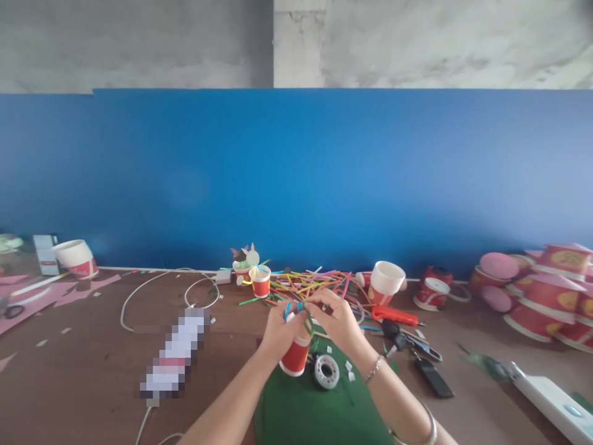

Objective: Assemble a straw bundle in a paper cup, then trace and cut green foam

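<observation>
Near the middle of the table, my left hand is closed around the top of a red and white paper cup, with blue strips showing at its fingers. My right hand pinches at a thin green strip beside the cup's top, fingers close to those of my left hand. Part of the strip is hidden by the fingers. A white tape roll lies just right of the cup on a dark green surface.
Colourful strips lie piled behind my hands. A small decorated cup stands left of them, stacked white cups right. Also right are an orange tool, keys and red cups. A cabled phone lies left.
</observation>
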Action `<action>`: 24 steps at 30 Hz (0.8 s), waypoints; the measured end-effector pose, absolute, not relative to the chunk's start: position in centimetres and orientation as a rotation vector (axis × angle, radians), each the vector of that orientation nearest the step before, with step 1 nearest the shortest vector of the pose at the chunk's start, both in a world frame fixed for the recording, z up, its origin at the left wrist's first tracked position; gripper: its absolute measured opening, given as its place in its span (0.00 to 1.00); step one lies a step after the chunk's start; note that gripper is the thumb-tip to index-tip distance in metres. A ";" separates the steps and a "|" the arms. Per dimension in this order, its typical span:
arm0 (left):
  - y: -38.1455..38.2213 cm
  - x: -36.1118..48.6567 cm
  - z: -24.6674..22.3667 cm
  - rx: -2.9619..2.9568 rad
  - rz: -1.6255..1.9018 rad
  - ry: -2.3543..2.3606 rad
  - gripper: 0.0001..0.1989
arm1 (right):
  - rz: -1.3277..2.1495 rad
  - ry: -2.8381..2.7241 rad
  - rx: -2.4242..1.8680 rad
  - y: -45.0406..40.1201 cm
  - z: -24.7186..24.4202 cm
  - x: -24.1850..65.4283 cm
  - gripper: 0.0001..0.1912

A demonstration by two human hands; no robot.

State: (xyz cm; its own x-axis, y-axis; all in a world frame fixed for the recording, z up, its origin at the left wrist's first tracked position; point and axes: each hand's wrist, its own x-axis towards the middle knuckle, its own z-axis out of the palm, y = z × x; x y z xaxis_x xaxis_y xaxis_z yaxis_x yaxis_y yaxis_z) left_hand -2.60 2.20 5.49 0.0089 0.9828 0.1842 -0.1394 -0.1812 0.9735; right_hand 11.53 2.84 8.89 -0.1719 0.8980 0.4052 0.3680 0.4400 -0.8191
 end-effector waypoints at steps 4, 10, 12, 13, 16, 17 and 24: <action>2.1 -2.4 5.9 1.270 1.324 1.003 0.13 | 0.789 -1.726 -1.136 3.1 8.8 11.8 0.08; 2.2 -2.4 6.1 1.234 1.342 1.111 0.11 | 1.078 -1.608 -1.160 3.4 8.5 11.9 0.11; 2.3 -2.6 6.0 1.275 1.342 1.134 0.11 | 1.145 -1.591 -1.167 3.3 8.6 11.9 0.13; 2.4 -2.6 5.9 1.292 1.335 1.134 0.12 | 1.172 -1.598 -1.178 3.3 8.7 11.9 0.13; 2.3 -2.7 6.0 1.296 1.301 1.094 0.16 | 1.233 -1.665 -1.212 3.0 9.1 12.2 0.14; 2.2 -2.7 6.1 1.285 1.283 1.071 0.17 | 1.245 -1.689 -1.219 3.0 9.2 12.3 0.14; 1.9 -2.6 6.1 1.206 1.221 0.978 0.20 | 1.111 -1.766 -1.205 3.0 8.8 12.2 0.14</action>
State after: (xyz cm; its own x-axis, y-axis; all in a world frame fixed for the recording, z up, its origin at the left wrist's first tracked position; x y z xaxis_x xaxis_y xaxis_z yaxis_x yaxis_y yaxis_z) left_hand -2.56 1.94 6.14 0.1257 0.9895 0.0711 -0.1468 -0.0524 0.9878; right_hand 12.15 2.98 8.82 -0.3079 0.9473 0.0881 0.3308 0.1935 -0.9236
